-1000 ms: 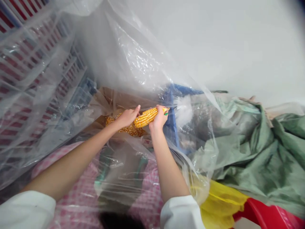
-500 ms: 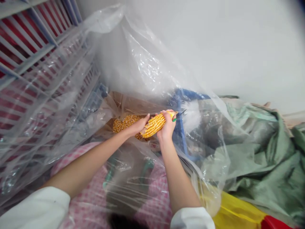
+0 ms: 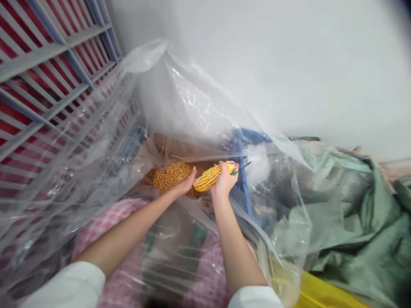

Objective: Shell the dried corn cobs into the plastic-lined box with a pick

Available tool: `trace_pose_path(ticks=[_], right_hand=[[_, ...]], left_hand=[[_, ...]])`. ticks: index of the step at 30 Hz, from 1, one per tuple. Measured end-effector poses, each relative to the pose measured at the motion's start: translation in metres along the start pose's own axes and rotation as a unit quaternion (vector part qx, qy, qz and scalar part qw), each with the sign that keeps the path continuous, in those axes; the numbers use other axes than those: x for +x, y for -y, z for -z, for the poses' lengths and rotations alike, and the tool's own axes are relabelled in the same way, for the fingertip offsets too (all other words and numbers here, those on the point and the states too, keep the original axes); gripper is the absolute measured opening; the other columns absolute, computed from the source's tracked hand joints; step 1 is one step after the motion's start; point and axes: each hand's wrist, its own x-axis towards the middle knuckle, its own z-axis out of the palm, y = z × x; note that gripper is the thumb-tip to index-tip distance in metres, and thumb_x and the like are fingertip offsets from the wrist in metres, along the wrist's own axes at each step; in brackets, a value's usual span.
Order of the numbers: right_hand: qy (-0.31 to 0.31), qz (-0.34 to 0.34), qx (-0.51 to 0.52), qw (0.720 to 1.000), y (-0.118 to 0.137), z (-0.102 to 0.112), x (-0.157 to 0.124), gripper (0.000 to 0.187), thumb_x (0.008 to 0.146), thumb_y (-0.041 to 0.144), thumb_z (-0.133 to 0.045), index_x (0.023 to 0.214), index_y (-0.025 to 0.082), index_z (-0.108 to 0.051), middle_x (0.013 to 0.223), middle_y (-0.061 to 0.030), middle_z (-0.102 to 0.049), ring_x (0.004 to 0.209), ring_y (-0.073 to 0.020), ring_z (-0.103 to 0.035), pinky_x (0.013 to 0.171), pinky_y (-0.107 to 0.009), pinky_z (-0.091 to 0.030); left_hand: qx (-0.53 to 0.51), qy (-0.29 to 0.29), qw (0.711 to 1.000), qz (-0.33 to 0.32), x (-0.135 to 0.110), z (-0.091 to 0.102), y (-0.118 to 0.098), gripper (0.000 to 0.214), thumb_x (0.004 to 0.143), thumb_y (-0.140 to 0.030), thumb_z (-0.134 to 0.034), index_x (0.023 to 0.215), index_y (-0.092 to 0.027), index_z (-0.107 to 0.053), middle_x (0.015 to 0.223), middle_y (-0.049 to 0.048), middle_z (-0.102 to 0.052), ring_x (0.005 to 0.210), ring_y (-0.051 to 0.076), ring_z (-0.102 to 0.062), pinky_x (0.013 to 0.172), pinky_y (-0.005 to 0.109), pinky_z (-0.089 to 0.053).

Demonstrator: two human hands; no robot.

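A yellow corn cob (image 3: 208,178) is held between both hands over a cardboard box (image 3: 167,149) lined with clear plastic. My right hand (image 3: 225,179) is wrapped around its far end, together with a thin green-handled tool (image 3: 239,169) that sticks out to the right. My left hand (image 3: 185,185) cups the cob's near end from below, fingers curled against it. A pile of loose yellow-brown kernels (image 3: 169,174) lies in the box just left of the hands.
A large clear plastic sheet (image 3: 180,98) drapes over everything. A grey and red slatted rack (image 3: 41,77) stands at left, a blue frame (image 3: 241,141) behind the box, green cloth (image 3: 353,201) at right, a yellow bag (image 3: 317,295) at bottom right, pink checked fabric (image 3: 122,218) below.
The camera view tilted, so the scene shifted down and right. The cob tilted steeper, its near end lower. More of the kernel pile shows left of my left hand.
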Motion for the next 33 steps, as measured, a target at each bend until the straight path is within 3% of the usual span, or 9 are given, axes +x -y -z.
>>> trace_pose_path(ticks=[3,6,9,11,13,20,26,31,33], right_hand=[[0.009,-0.03,0.041,0.999,0.01,0.004,0.008,0.029,0.057,0.019,-0.06,0.076,0.022,-0.04,0.063,0.0095,-0.047,0.054,-0.0093,-0.056,0.059,-0.029,-0.053],[0.005,-0.069,0.069,0.995,0.022,0.008,0.015,0.028,0.057,0.02,-0.06,0.076,0.022,-0.04,0.066,0.0085,-0.048,0.058,-0.0114,-0.058,0.061,-0.032,-0.054],[-0.005,-0.107,0.079,0.991,0.027,0.01,0.014,0.026,0.057,0.021,-0.06,0.074,0.021,-0.04,0.066,0.0081,-0.048,0.06,-0.0111,-0.058,0.064,-0.033,-0.054],[0.007,-0.097,0.072,0.993,0.025,0.008,0.01,0.026,0.058,0.02,-0.06,0.075,0.021,-0.041,0.066,0.0081,-0.049,0.059,-0.0106,-0.057,0.064,-0.032,-0.054],[0.025,-0.08,0.059,0.995,0.023,0.006,0.005,0.027,0.058,0.019,-0.061,0.076,0.021,-0.041,0.066,0.0078,-0.051,0.057,-0.0099,-0.057,0.063,-0.03,-0.054],[0.047,-0.043,0.025,0.998,0.017,0.0,-0.009,0.029,0.058,0.019,-0.063,0.08,0.021,-0.043,0.07,0.0081,-0.051,0.059,-0.0091,-0.058,0.064,-0.029,-0.053],[0.068,-0.059,0.034,0.995,0.016,0.001,-0.01,0.029,0.059,0.019,-0.062,0.079,0.021,-0.041,0.067,0.0084,-0.052,0.056,-0.0108,-0.059,0.058,-0.029,-0.052],[0.036,-0.039,0.016,0.998,0.012,0.0,-0.011,0.028,0.059,0.02,-0.062,0.079,0.021,-0.041,0.065,0.009,-0.05,0.055,-0.0094,-0.058,0.059,-0.028,-0.052],[0.036,-0.019,0.005,0.999,0.01,-0.002,-0.014,0.028,0.059,0.02,-0.063,0.078,0.02,-0.043,0.066,0.009,-0.05,0.056,-0.0077,-0.057,0.062,-0.026,-0.052]], left_hand=[[0.0,-0.076,0.997,-0.003,0.008,0.032,-0.006,0.053,0.089,-0.047,-0.02,0.114,-0.015,-0.054,0.122,0.0124,-0.054,0.116,0.021,-0.047,0.09,0.032,-0.04],[-0.029,-0.118,0.992,-0.01,-0.001,0.052,-0.02,0.064,0.087,-0.053,-0.009,0.119,-0.014,-0.049,0.114,0.0133,-0.059,0.093,0.02,-0.06,0.072,0.03,-0.046],[-0.03,-0.063,0.993,-0.1,-0.025,0.039,-0.039,0.057,0.086,-0.053,-0.017,0.113,-0.017,-0.052,0.101,0.0082,-0.064,0.08,0.016,-0.06,0.069,0.027,-0.044],[0.033,-0.048,0.984,-0.167,-0.039,0.021,-0.048,0.054,0.086,-0.054,-0.02,0.092,-0.017,-0.059,0.088,0.0062,-0.065,0.08,0.017,-0.058,0.072,0.027,-0.042],[0.085,-0.045,0.978,-0.187,-0.045,0.007,-0.053,0.055,0.087,-0.054,-0.018,0.08,-0.017,-0.059,0.082,0.0067,-0.065,0.078,0.018,-0.058,0.07,0.027,-0.04],[0.074,-0.109,0.988,-0.082,-0.031,-0.005,-0.05,0.063,0.087,-0.05,-0.01,0.06,-0.016,-0.055,0.062,0.009,-0.061,0.06,0.019,-0.056,0.056,0.028,-0.033],[0.005,-0.021,0.999,-0.046,-0.007,0.016,-0.046,0.069,0.085,-0.056,-0.008,0.048,-0.016,-0.051,0.048,0.0044,-0.054,0.05,0.015,-0.051,0.053,0.026,-0.035],[0.014,-0.133,0.989,-0.059,-0.001,0.028,-0.043,0.07,0.083,-0.06,-0.011,0.067,-0.015,-0.063,0.065,0.007,-0.066,0.062,0.017,-0.059,0.059,0.026,-0.039],[0.005,-0.116,0.989,-0.089,-0.007,0.019,-0.045,0.071,0.083,-0.06,-0.01,0.071,-0.016,-0.064,0.071,0.0082,-0.067,0.066,0.018,-0.06,0.059,0.027,-0.038]])
